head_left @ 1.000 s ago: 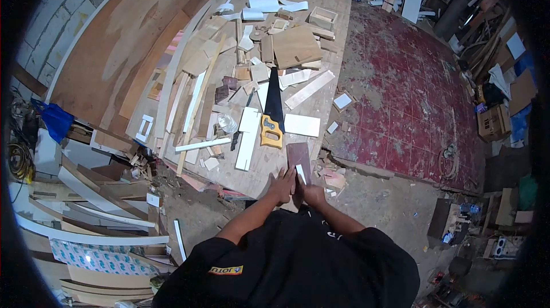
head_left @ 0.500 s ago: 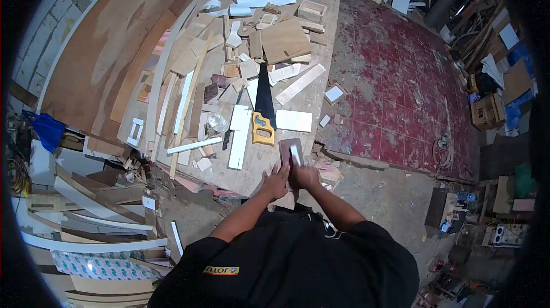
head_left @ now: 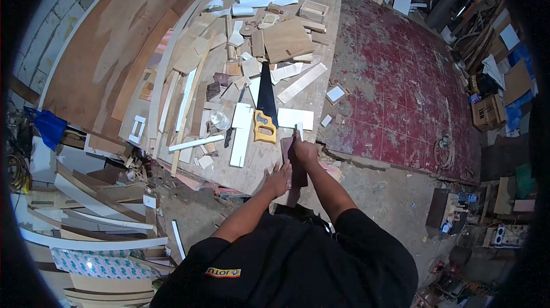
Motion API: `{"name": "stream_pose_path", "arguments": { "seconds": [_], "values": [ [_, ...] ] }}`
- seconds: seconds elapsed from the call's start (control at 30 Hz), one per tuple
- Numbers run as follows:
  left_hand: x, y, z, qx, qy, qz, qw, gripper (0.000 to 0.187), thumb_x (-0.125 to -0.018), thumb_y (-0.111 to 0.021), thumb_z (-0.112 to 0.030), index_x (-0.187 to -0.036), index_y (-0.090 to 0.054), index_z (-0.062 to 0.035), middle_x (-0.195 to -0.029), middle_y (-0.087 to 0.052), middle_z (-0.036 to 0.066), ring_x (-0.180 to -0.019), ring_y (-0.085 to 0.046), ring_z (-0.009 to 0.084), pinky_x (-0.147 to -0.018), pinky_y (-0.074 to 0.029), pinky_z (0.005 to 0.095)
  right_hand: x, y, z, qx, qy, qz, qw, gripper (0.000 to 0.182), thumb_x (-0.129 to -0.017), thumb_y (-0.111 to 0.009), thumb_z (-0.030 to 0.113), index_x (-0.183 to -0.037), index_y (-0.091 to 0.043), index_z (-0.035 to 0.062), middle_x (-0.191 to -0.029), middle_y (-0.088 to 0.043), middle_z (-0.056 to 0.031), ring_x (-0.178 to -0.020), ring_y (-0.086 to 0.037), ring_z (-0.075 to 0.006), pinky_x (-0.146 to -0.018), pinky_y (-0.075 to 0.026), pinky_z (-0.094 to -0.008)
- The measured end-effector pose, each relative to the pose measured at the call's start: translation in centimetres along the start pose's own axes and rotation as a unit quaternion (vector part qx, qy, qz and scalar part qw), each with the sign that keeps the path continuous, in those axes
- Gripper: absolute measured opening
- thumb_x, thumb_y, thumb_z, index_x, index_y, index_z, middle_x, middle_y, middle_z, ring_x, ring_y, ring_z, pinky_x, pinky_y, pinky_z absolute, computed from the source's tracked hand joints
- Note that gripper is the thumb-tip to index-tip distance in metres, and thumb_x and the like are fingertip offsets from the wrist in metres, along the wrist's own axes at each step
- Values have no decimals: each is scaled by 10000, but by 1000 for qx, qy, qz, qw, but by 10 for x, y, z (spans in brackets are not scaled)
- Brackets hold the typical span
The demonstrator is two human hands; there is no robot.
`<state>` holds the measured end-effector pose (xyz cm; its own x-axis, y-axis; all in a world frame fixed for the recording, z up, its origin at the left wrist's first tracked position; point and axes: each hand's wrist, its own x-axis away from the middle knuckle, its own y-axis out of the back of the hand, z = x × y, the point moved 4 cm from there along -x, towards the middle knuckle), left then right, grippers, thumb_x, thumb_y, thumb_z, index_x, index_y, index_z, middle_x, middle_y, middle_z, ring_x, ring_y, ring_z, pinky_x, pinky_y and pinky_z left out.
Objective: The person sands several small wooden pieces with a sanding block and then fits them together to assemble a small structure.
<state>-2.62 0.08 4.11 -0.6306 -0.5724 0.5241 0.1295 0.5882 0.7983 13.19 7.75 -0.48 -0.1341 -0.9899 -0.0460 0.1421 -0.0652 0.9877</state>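
A dark reddish-brown board [head_left: 297, 171] lies at the table's near edge. My left hand [head_left: 277, 181] rests along its left side with the fingers apart. Further up the same board, my right hand [head_left: 305, 150] is closed round a small white strip [head_left: 299, 130] that sticks out past the fingers. Just beyond lies a white rectangular piece [head_left: 295, 119]. A handsaw with a yellow handle [head_left: 265, 127] is left of it, and a long white board [head_left: 241, 136] lies further left.
The wooden table [head_left: 321, 50] carries wood offcuts, white curled strips and a square plywood panel [head_left: 286, 40]. A clear round container [head_left: 219, 120] stands at the left. Curved boards [head_left: 97, 245] are stacked at lower left. Red tiled floor [head_left: 395, 84] lies to the right.
My right hand has slid forward, away from my body, along the brown board with the white strip. My left hand has stayed nearly in place.
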Motion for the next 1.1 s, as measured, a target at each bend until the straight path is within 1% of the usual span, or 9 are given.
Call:
{"name": "stream_pose_path", "arguments": {
  "seconds": [0.23,0.33,0.57,0.67,0.73,0.87,0.97,1.0,1.1],
  "values": [
    [-2,-9,0,12,9,-35,999,776,-887,-535,-300,-1506,-123,-76,-1592,-6,79,-1436,-114,392,-1035,-205,719,140,3,12,-36,74,50,995,637,-842,-556,268,-1436,-352,157,-611,-628,-116,-456,-610,-257,-376,-450,-432],
    [0,-6,0,28,6,-25,999,792,-883,-551,-290,-1508,-110,-84,-1593,-6,72,-1438,-102,393,-1030,-200,728,129,-4,5,11,142,38,989,619,-837,-553,251,-1424,-380,157,-587,-615,-110,-450,-606,-253,-364,-441,-426],
    [-1,-4,5,31,6,-41,999,854,-849,-607,-298,-1515,-101,-127,-1596,-3,4,-1444,-94,375,-1026,-176,746,-60,13,-39,-15,-62,92,994,578,-960,-371,284,-1471,-187,85,-837,-678,-227,-739,-673,-384,-601,-504,-502],
    [-1,5,7,50,5,12,999,794,-865,-590,-308,-1497,-172,-74,-1588,-73,92,-1433,-138,382,-1089,-203,646,-78,89,-15,-136,-95,-31,986,579,-956,-432,354,-1436,-243,92,-758,-655,-229,-697,-641,-421,-590,-482,-527],
    [-25,-8,32,337,-73,-42,938,725,-883,-574,-326,-1448,-268,10,-1515,-249,228,-1388,-269,389,-1121,-260,486,-66,109,-2,-222,-88,-60,969,557,-944,-481,330,-1410,-298,84,-743,-646,-226,-683,-631,-431,-590,-473,-527],
    [9,95,22,419,-59,-246,872,717,-907,-565,-277,-1437,-237,77,-1390,-397,322,-1312,-410,378,-1071,-335,385,-14,137,30,-554,-40,-56,830,499,-971,-499,207,-1432,-374,63,-680,-584,-35,-560,-513,-103,-515,-426,-289],
    [22,141,12,576,-118,-308,748,761,-911,-558,-258,-1464,-148,63,-1418,-348,332,-1329,-381,391,-1075,-325,388,5,144,49,-650,22,-55,758,469,-985,-460,183,-1416,-388,13,-855,-597,-19,-698,-553,-94,-628,-460,-239],
    [26,149,9,575,-120,-309,748,761,-911,-558,-258,-1464,-148,63,-1418,-348,332,-1329,-381,391,-1075,-325,388,16,154,56,-719,-85,96,683,469,-995,-442,201,-1413,-384,-4,-1062,-606,-66,-940,-569,-134,-836,-457,-265],
    [39,178,-10,344,-146,-376,848,761,-939,-507,-246,-1472,-66,69,-1441,-304,336,-1346,-353,388,-1086,-291,380,15,151,70,-867,-59,108,482,474,-1002,-370,213,-1420,-365,-12,-1363,-481,-118,-1234,-467,-206,-1049,-341,-314]
  ]
}}
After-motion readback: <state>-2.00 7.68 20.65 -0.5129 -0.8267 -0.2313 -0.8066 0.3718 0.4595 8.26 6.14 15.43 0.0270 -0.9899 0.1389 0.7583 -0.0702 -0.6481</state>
